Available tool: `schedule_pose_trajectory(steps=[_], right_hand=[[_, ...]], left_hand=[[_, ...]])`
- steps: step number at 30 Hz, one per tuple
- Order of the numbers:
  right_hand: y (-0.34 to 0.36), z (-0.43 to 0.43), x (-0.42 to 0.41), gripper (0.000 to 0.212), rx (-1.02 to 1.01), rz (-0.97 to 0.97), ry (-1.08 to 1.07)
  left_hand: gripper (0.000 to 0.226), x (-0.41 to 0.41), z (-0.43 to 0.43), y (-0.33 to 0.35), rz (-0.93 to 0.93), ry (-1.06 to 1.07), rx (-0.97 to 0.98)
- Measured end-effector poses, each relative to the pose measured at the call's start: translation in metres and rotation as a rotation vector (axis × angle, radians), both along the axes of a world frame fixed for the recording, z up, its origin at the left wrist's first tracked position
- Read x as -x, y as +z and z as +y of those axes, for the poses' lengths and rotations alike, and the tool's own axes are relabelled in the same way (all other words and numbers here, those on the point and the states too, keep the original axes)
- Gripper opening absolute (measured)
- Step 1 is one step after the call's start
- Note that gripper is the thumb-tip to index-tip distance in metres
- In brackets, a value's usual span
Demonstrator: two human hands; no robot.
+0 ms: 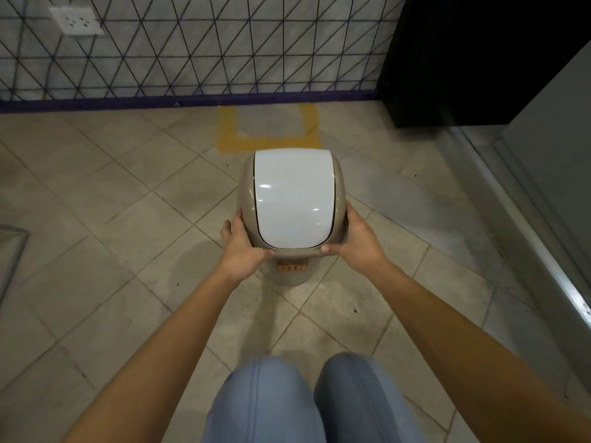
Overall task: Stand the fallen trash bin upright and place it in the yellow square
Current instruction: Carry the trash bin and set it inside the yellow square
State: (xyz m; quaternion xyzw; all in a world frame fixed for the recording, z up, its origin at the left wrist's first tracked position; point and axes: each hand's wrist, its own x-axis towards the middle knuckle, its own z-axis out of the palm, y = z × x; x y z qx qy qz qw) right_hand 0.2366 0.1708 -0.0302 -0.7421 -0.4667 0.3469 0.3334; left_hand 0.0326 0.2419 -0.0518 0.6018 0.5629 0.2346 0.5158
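Observation:
The trash bin [291, 199] is beige with a white swing lid and an orange label on its front. It stands upright on the tiled floor, seen from above, just in front of the yellow square [268, 140]. My left hand [243, 244] grips the bin's left side near the lid rim. My right hand [356, 239] holds the right side the same way. The yellow square is taped on the floor against the wall, beyond the bin, and its near edge is partly hidden by the lid.
A wall with a black triangle pattern [198, 46] and a purple base strip runs behind the square. A dark cabinet [479, 59] stands at the right, with a metal ledge [543, 238] along the floor. My knees [307, 401] are at the bottom.

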Motion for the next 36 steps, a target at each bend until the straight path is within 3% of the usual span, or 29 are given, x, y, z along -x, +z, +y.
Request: schedule_pose_trajectory(steps=[9,17,28,36], right_hand=[[0.003,0.002,-0.021,0.103,0.032,-0.014,0.074],[-0.004,0.020,-0.031,0.104,0.001,-0.009,0.044],[-0.008,0.054,-0.043,0.101,0.002,-0.004,0.021],[-0.011,0.082,-0.047,0.099,-0.041,0.050,0.001]], left_hand=[[0.126,0.000,0.004,-0.004,-0.050,-0.079,0.034],[0.114,-0.012,0.026,0.001,-0.252,-0.104,0.070],[0.099,-0.027,0.051,0.011,-0.204,-0.062,0.016],[0.101,-0.035,0.080,0.006,-0.165,-0.021,0.028]])
